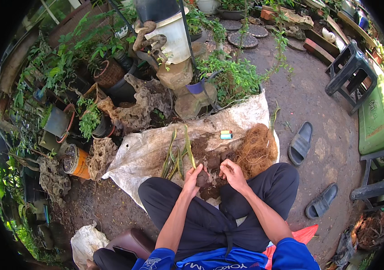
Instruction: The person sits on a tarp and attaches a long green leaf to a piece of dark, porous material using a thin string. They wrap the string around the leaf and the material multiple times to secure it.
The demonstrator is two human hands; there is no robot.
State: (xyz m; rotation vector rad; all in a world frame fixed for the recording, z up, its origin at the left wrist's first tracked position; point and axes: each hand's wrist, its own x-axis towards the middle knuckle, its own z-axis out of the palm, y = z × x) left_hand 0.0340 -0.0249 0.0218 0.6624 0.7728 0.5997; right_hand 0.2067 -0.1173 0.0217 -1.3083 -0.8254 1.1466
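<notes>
My left hand (pixel 192 179) holds a dark ball of soil (pixel 202 178), with a yellow-edged snake plant leaf (pixel 189 145) standing up from beside the thumb. Close on its right, my right hand (pixel 231 171) has its fingertips pinched together; whether something thin is between them cannot be made out. Both are above a white woven sack (pixel 144 148) spread on the ground. More snake plant leaves (pixel 172 158) lie left of my hands. Past my right hand are dark soil lumps (pixel 227 155) and a heap of brown coconut fibre (pixel 256 148). Small thread spools (pixel 226 136) lie farther up the sack.
Potted plants and rough stones (pixel 138 101) crowd the left and front. Slide sandals (pixel 300 143) lie on the ground at right, near dark plastic stools (pixel 354 74) and a green container (pixel 379 114). Another person's dark-clothed leg (pixel 111 259) is at lower left.
</notes>
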